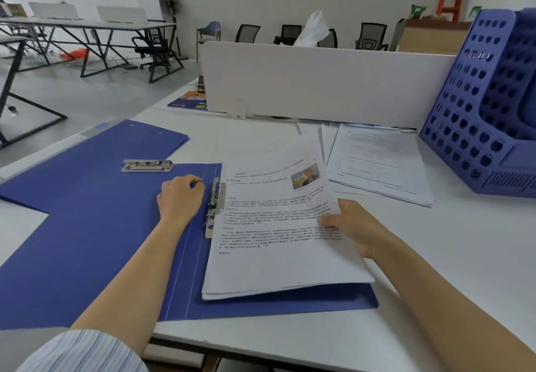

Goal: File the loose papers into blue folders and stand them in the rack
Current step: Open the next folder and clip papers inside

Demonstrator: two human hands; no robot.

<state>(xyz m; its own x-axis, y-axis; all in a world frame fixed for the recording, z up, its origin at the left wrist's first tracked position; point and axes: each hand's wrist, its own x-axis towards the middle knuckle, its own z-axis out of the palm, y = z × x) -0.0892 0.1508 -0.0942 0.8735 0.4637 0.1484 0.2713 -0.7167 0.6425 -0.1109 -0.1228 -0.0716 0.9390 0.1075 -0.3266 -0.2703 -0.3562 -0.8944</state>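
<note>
1 folder (101, 226), blue, lies open flat on desk (435, 270), front-left. Stack (275, 255) of printed pages sits on its R half, L edge against the metal clip (214, 206) by the spine; stack slightly skewed, top-R corner past the folder edge. L hand (179, 197) rests on the folder's L half just beside the clip: fingers curled under, nothing seen in them, small gap to the clip lever. R hand (353, 226) pinches the stack's R edge, thumb on top, fingers under & hidden; that edge is raised off the folder. 2nd clip (147, 165) lies flat on blue cover further back-L; can't tell if that cover is the same folder or another. Sheets (377, 162), loose, fanned pile, on the desk behind the R hand, near the divider (319, 81). Rack (464, 116), blue perforated plastic, stands at far R, just beside the sheets; contents can't be made out. Striped sleeve (81, 354) at bottom-L.
</note>
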